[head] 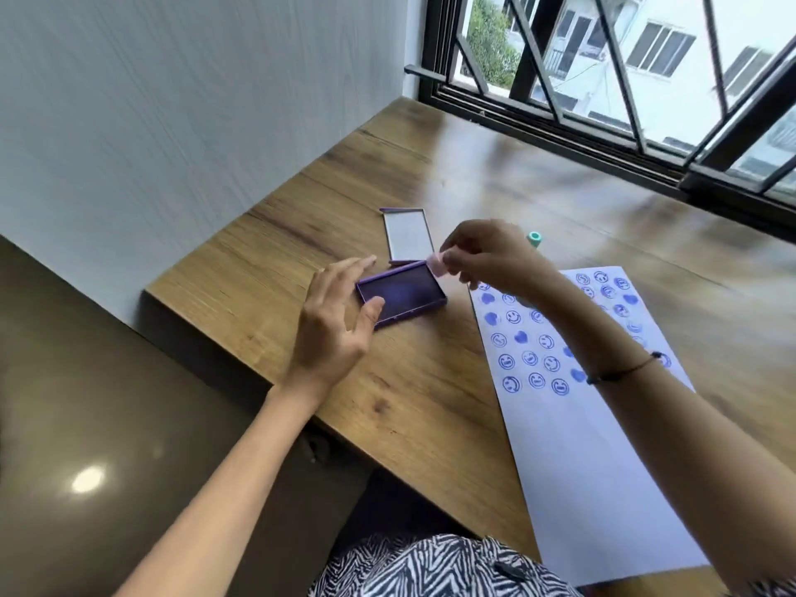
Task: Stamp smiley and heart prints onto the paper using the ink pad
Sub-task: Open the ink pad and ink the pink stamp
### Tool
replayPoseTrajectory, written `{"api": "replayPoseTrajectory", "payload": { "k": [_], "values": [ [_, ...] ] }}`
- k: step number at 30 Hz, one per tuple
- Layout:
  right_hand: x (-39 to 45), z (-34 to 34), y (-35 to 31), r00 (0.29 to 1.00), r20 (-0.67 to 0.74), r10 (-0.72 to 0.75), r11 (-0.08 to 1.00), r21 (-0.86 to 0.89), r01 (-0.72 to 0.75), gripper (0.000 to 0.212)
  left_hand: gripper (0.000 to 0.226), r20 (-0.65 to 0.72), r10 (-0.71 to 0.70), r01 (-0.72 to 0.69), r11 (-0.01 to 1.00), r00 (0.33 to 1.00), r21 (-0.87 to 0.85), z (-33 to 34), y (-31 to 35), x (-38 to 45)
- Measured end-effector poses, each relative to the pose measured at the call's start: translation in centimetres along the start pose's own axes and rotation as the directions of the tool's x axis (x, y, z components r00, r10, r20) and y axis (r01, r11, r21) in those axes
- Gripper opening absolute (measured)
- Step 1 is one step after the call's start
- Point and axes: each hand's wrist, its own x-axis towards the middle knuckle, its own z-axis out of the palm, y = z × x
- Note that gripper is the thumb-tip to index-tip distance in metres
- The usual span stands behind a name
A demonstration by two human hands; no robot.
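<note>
Zebra-striped cloth (435, 566) fills the bottom edge of the frame, closest to my lens, with both forearms reaching up from it.

Left hand (334, 323) sits at centre, fingers (351, 269) straight and spread, thumb just over the near corner of the ink pad (402, 295). Whether it touches the case I cannot tell; I read it as placed there to steady the pad against sliding. The pad lies open on the counter (430, 407), its lid (407, 234) flat just behind it, out of the way.

Right hand (486, 256), right of centre, pinches a small pink stamp (436, 265) in curled fingers at the pad's far right corner, seemingly angled to meet the ink. I judge this as re-inking for another print.

Paper (603, 489) runs from mid-right down to the lower right, within easy reach. Its upper part carries rows of blue smileys and hearts; the lower half is bare, so the task looks roughly half done. A teal stamp (534, 238) rests beyond the right hand, set aside near the window (646, 79).
</note>
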Motion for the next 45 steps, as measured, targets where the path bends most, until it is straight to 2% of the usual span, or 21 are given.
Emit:
{"api": "replayPoseTrajectory", "payload": {
  "k": [1,2,4,7,11,14,18,21,23,28,31,35,39,42,45],
  "values": [
    [-0.9,0.4,-0.1,1.0,0.014,0.018,0.972,0.234,-0.021,0.007,0.038,-0.015,-0.036,0.035,0.997,0.999,-0.065,0.3,0.5,-0.1],
    [-1.8,0.9,-0.3,0.999,0.027,0.021,0.92,0.391,-0.03,0.007,0.037,-0.007,-0.075,0.074,0.988,0.997,-0.132,0.6,1.1,-0.1],
    [-3.0,1.8,-0.4,0.999,0.034,0.036,0.847,0.529,-0.049,0.008,0.039,0.034,-0.125,0.13,0.968,0.992,-0.216,1.3,2.1,-0.2],
    [-3.8,2.8,-0.5,0.998,0.025,0.051,0.804,0.592,-0.056,0.01,0.036,0.037,-0.144,0.149,0.966,0.989,-0.212,1.8,2.9,-0.3],
    [-4.1,3.8,-0.5,0.999,0.005,0.045,0.798,0.602,-0.039,0.019,0.028,0.04,-0.176,0.18,0.964,0.984,-0.197,1.3,2.7,-0.3],
    [-3.9,4.2,-0.9,0.999,0.012,0.053,0.803,0.594,-0.049,0.015,0.024,0.064,-0.179,0.189,0.963,0.982,-0.194,0.8,2.2,-0.4],
    [-3.7,4.9,-1.5,0.997,-0.074,0.013,0.874,0.485,0.024,0.011,0.02,0.056,-0.204,0.212,0.952,0.977,-0.222,0.6,1.5,-0.4],
    [-3.4,4.2,-2.0,0.965,-0.244,-0.095,0.966,0.213,0.149,0.009,0.013,0.031,-0.287,0.281,0.903,0.957,-0.325,0.2,0.6,-0.8],
    [-2.9,3.4,-2.2,0.935,-0.293,-0.199,0.977,0.013,0.212,0.009,0.012,-0.004,-0.327,0.304,0.883,0.945,-0.358,0.1,0.3,-1.0],
    [-1.1,3.8,-3.1,0.859,-0.261,-0.44,0.882,-0.304,0.359,0.011,0.011,-0.106,-0.376,0.326,0.888,0.92,-0.323,0.9,0.2,-0.6],
    [-0.6,5.9,-2.3,0.889,-0.074,-0.451,0.799,-0.477,0.366,0.013,0.011,-0.101,-0.367,0.333,0.909,0.925,-0.249,1.0,-0.2,-0.7],
    [0.1,5.9,-2.1,0.919,0.04,-0.393,0.797,-0.484,0.362,0.014,0.009,-0.078,-0.356,0.339,0.925,0.931,-0.171,1.0,-0.4,-0.7],
    [0.6,4.3,-3.1,0.875,-0.11,-0.471,0.828,-0.399,0.395,0.016,0.011,-0.08,-0.338,0.324,0.933,0.938,-0.155,0.9,-0.5,-0.7],
    [-0.9,6.2,-2.2,0.917,-0.026,-0.398,0.817,-0.465,0.341,0.016,0.012,-0.095,-0.321,0.306,0.941,0.942,-0.142,1.0,-0.4,-0.7],
    [-0.4,6.0,-2.3,0.934,-0.001,-0.358,0.835,-0.447,0.32,0.017,0.012,-0.118,-0.311,0.297,0.947,0.943,-0.124,1.1,-0.3,-0.8]
  ]
}}
